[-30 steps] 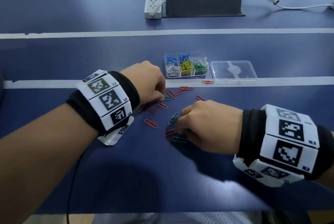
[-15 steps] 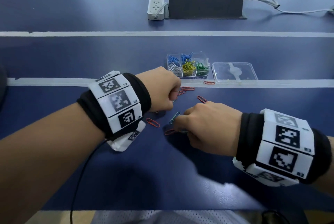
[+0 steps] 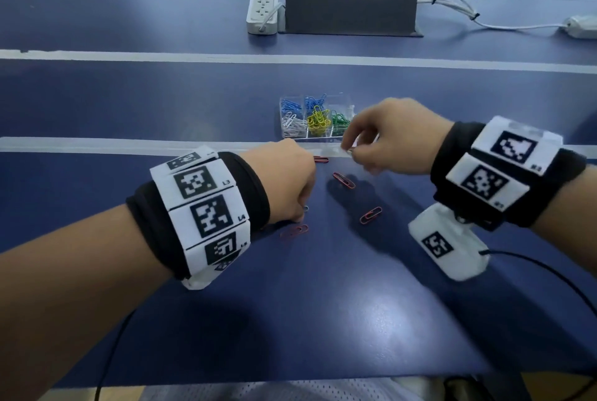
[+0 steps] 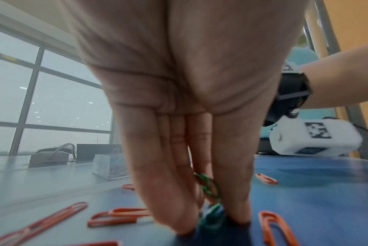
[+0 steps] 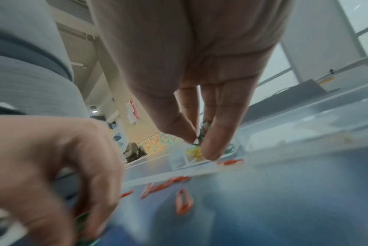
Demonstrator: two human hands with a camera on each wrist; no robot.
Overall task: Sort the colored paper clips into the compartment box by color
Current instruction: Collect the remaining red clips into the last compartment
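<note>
A clear compartment box (image 3: 292, 135) on the blue table holds blue, white, yellow and green clips in separate cells. My right hand (image 3: 350, 148) hovers at its front right corner, pinching green paper clips (image 5: 202, 134) between thumb and fingers. My left hand (image 3: 302, 211) is down on the table, its fingertips (image 4: 178, 223) pinching green clips (image 4: 209, 188) against the surface. Red clips (image 3: 344, 180) lie loose on the table between and around both hands, several of them in the left wrist view (image 4: 117, 216).
The box's clear lid lies hidden behind my right hand. A white power strip (image 3: 262, 11), a dark upright panel (image 3: 350, 12) and white cables (image 3: 452, 4) sit at the far side. White tape lines (image 3: 129, 56) cross the table. A cable (image 3: 549, 274) trails from my right wrist camera.
My right hand has lifted from the table and moved up and right to the box with green clips. My left hand has dropped back to the table by the red clips.
</note>
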